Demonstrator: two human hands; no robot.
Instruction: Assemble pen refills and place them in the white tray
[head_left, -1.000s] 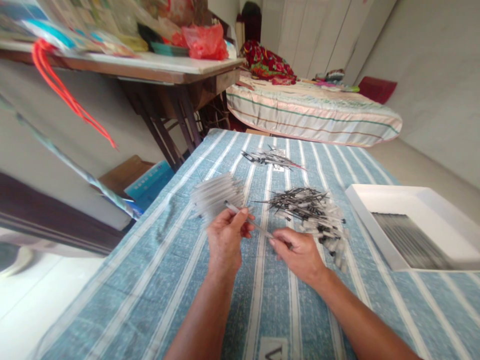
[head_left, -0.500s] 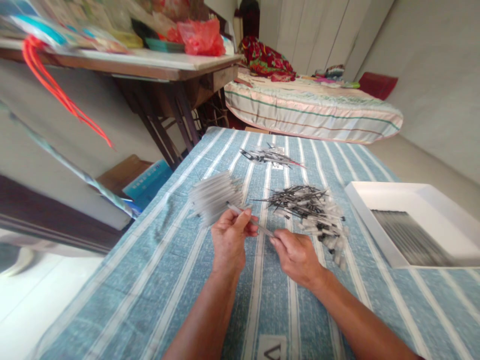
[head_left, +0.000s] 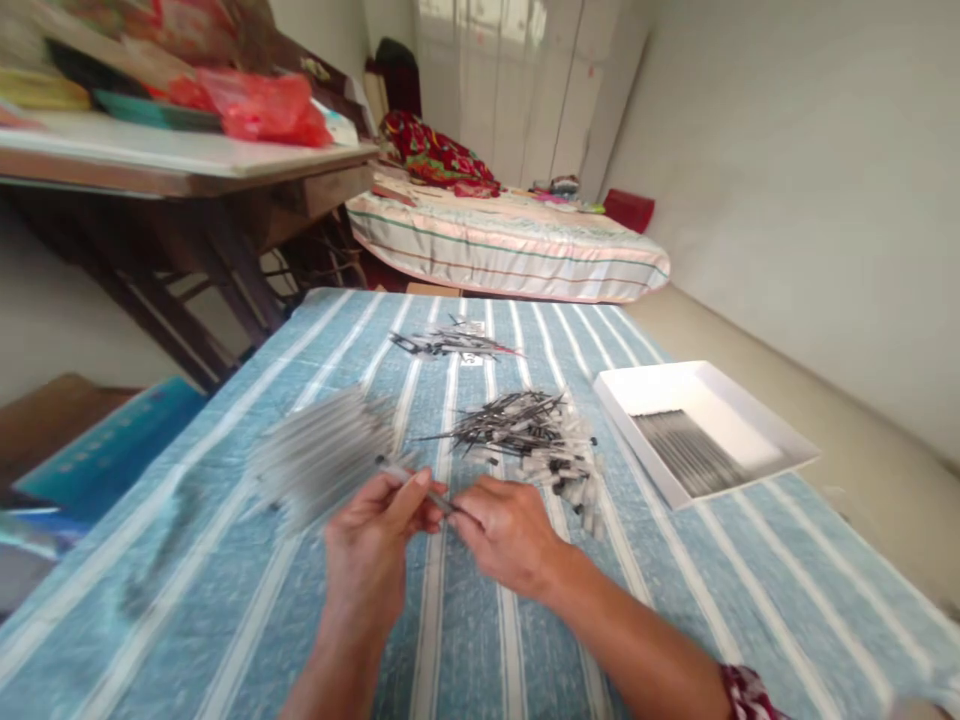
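Note:
My left hand (head_left: 373, 530) is closed round a slim translucent pen (head_left: 401, 475), thumb on top, with the pen's dark end pointing up and left. My right hand (head_left: 499, 525) pinches the other end, close beside the left fingertips. Left of my hands lies a stack of pale translucent pen barrels (head_left: 322, 450). Just beyond my right hand is a loose pile of thin black refills (head_left: 510, 420) mixed with small clear and black caps (head_left: 574, 465). Farther back, a smaller heap of dark, thin pen parts (head_left: 450, 342) lies over a white label.
On the right of the striped cloth (head_left: 262, 640) stands a white open box (head_left: 679, 380) with a row of dark pens (head_left: 690, 450) inside. A wooden desk (head_left: 187, 170) with a red plastic bag (head_left: 262, 108) is at the left; a bed (head_left: 510, 235) stands behind.
The view has swung to the right, so everything sits farther left. My two hands have come closer together along the pen, and less of it shows between them.

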